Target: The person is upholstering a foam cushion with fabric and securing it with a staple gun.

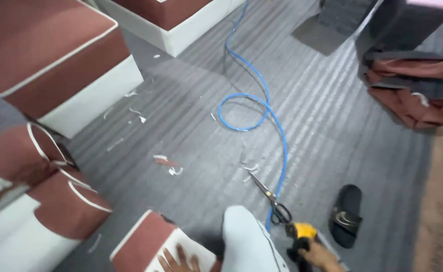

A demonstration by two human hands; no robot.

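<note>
The right hand point(321, 257) wraps around a yellow-and-black pneumatic tool point(300, 235), likely heavy and rigid, best held by its handle. Just beyond it lie steel scissors point(269, 197) and a blue air hose point(262, 106). The left hand point(180, 262) presses spread fingers on a firm maroon-and-white cushion point(153, 242).

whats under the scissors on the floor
The scissors lie on the grey ribbed mat, handles beside the blue hose. White scraps sit near the tips. Whatever lies under the mat is hidden.
</note>
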